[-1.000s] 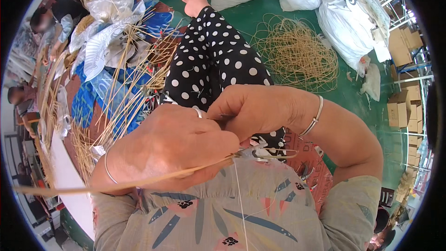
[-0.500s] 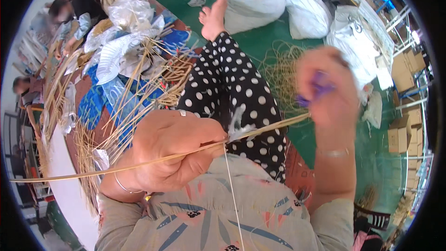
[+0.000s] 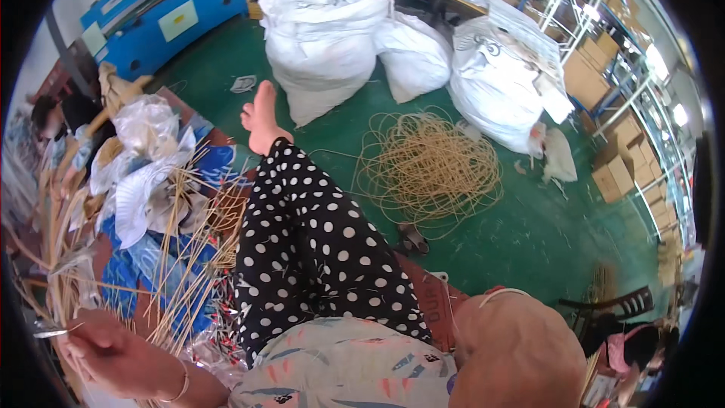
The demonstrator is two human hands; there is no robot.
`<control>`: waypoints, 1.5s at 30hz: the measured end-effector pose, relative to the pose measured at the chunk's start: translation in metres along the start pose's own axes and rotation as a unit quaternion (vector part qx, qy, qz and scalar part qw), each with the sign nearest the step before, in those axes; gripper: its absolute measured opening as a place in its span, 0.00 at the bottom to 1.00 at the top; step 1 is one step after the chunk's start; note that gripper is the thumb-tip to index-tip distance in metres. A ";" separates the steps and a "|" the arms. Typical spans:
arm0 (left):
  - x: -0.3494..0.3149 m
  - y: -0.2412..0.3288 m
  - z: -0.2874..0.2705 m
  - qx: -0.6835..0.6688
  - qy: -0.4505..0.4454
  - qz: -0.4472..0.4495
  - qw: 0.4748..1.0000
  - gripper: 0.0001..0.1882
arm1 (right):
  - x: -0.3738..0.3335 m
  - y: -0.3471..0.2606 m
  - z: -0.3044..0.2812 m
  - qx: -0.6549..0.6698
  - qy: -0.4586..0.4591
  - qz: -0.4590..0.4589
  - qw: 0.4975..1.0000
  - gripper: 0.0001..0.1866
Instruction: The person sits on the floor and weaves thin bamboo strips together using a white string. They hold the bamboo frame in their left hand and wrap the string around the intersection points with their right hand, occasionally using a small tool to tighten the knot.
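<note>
At the lower left, my left hand (image 3: 102,355) is stretched out beside a bundle of pale cane strips (image 3: 64,279). Its fingers are curled, and a thin shiny silvery piece (image 3: 51,332) shows at the fingertips; its kind is unclear. My right hand (image 3: 521,355) is raised close to the camera at the lower right, large and blurred. Its fingers are out of sight, with a bit of something purple (image 3: 451,385) showing at its inner edge. My legs in dotted trousers (image 3: 317,249) stretch forward between the hands.
A loose coil of thin cane (image 3: 430,166) lies on the green floor (image 3: 529,234), with big white sacks (image 3: 325,38) behind it. More strips and plastic bags (image 3: 147,128) are heaped at left, near another person (image 3: 75,117). Cardboard boxes (image 3: 615,170) stand at right; a blue machine (image 3: 177,15) stands far left.
The long strip stretched between both hands is no longer seen there. My left hand has moved left and down to the bundle; my right has come down and closer. The view has shifted.
</note>
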State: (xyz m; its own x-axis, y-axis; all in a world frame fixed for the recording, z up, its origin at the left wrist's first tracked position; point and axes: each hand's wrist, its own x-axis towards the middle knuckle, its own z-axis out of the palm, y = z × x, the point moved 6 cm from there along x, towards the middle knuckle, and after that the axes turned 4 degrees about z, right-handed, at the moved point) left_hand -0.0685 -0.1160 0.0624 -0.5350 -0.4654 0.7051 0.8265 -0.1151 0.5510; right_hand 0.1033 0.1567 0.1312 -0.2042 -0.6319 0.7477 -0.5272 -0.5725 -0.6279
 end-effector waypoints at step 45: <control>-0.103 -0.022 0.118 0.102 -0.450 0.052 0.886 0.05 | -0.021 0.112 -0.033 -0.235 0.383 0.168 0.878 0.05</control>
State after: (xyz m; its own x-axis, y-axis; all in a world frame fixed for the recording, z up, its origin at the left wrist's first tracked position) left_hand -0.0525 0.0380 0.0304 -0.4571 0.4343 0.7762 0.8796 0.0914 0.4668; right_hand 0.0209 0.1231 0.0520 -0.8127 -0.0842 0.5765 -0.5763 -0.0297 -0.8167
